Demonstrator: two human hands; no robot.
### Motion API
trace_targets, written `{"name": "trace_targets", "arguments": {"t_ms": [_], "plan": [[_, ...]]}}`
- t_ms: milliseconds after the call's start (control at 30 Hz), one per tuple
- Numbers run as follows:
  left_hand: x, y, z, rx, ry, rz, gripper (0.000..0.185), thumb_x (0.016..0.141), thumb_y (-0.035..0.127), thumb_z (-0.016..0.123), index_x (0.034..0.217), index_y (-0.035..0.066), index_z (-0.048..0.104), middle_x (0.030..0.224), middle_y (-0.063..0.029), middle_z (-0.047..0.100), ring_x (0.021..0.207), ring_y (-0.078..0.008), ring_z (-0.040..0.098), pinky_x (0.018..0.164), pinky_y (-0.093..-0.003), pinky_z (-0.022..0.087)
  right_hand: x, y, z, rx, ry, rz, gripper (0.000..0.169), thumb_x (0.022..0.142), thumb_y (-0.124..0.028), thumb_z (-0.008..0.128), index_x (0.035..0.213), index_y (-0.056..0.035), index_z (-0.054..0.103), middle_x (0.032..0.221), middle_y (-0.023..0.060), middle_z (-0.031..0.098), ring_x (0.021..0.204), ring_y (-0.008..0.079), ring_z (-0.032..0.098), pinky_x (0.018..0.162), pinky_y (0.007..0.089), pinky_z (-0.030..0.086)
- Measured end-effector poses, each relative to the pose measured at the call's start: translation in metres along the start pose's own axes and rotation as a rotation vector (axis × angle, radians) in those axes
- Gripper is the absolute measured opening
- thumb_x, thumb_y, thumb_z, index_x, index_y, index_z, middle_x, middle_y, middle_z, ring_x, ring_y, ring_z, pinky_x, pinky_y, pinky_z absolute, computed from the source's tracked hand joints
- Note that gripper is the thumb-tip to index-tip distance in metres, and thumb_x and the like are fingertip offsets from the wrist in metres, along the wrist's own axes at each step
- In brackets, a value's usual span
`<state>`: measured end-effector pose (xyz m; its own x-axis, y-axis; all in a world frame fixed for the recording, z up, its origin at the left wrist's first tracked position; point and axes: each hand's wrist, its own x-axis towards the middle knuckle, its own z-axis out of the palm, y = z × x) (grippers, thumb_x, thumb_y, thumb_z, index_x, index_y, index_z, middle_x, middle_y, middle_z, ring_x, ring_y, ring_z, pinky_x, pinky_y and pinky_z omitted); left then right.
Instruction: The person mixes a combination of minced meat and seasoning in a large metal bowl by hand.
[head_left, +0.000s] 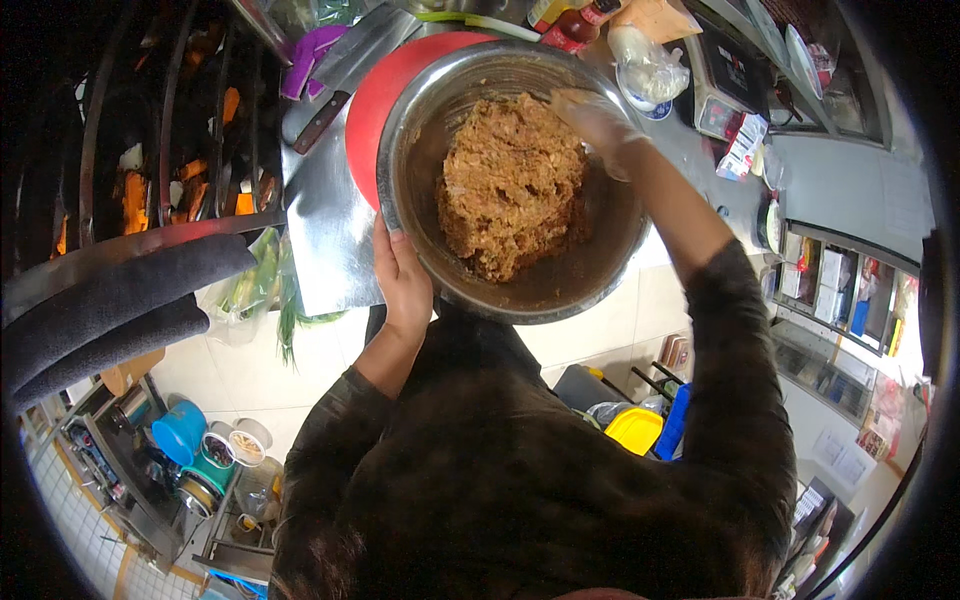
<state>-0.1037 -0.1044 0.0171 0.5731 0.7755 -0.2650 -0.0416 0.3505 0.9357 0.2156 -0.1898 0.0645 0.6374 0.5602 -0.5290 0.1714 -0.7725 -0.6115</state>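
Observation:
A large stainless steel mixing bowl (611, 247) is in front of me, holding a big mound of brownish minced meat mixture (517, 184). My left hand (405, 281) grips the bowl's near left side, thumb at the rim and fingers along the outside. Inside the far right of the bowl, my right hand (600, 127), in a clear plastic glove, reaches to the edge of the mound. Its fingertips are blurred against the meat, so I cannot see whether they hold any. Under the bowl's left side shows a red round board or lid (367, 142).
A cleaver (345, 75) lies left of the bowl on the steel counter (322, 217), beside a purple cloth (309, 60). Behind stand a sauce bottle (574, 28) and a bagged bowl (652, 71). At right is a scale (724, 75). Bagged green vegetables (251, 281) hang near the left edge.

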Motion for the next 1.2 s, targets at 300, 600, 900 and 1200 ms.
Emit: {"name": "trace_targets", "arguments": {"t_ms": [300, 600, 900, 1200], "plan": [[0.022, -0.005, -0.016, -0.029, -0.039, -0.01, 0.042, 0.103, 0.015, 0.031, 0.142, -0.002, 0.026, 0.127, -0.0125, 0.051, 0.114, -0.0174, 0.05, 0.097, -0.0296, 0.041, -0.036, -0.128, 0.134, -0.827, -0.59, -0.593, 0.021, 0.078, -0.01, 0.055, 0.084, 0.0027, 0.069, 0.087, 0.0268, 0.065, 0.079, 0.0343, 0.068, 0.074, 0.0446, 0.054], [0.031, 0.024, -0.013, -0.273, 0.066, -0.044, 0.046, 0.103, 0.024, 0.032, 0.14, -0.004, 0.03, 0.127, -0.0159, 0.051, 0.112, -0.021, 0.053, 0.093, -0.0308, 0.046, 0.003, -0.053, 0.037, -0.276, -0.228, -0.294, 0.029, 0.094, -0.013, 0.042, 0.115, -0.0051, 0.06, 0.107, 0.0148, 0.062, 0.095, 0.0237, 0.059, 0.091, 0.036, 0.047], [0.036, 0.022, -0.011, -0.03, -0.021, 0.031, 0.047, 0.104, 0.027, 0.031, 0.137, -0.006, 0.033, 0.123, -0.0151, 0.054, 0.111, -0.0196, 0.053, 0.097, -0.0309, 0.042, 0.026, -0.126, 0.143, -0.617, -0.663, -0.237, 0.036, 0.085, -0.023, 0.051, 0.112, -0.0028, 0.065, 0.115, 0.0159, 0.064, 0.105, 0.0311, 0.061, 0.093, 0.0455, 0.048], [0.14, 0.038, -0.024, 0.29, -0.312, -0.042, 0.039, 0.1, 0.023, 0.046, 0.129, -0.003, 0.051, 0.112, -0.0072, 0.062, 0.102, -0.0122, 0.054, 0.092, -0.0247, 0.041, -0.101, -0.038, 0.164, -1.553, -0.725, -1.162, 0.019, 0.082, -0.026, 0.06, 0.075, -0.0144, 0.073, 0.09, -0.0008, 0.068, 0.099, 0.0187, 0.057, 0.106, 0.044, 0.032]]}}
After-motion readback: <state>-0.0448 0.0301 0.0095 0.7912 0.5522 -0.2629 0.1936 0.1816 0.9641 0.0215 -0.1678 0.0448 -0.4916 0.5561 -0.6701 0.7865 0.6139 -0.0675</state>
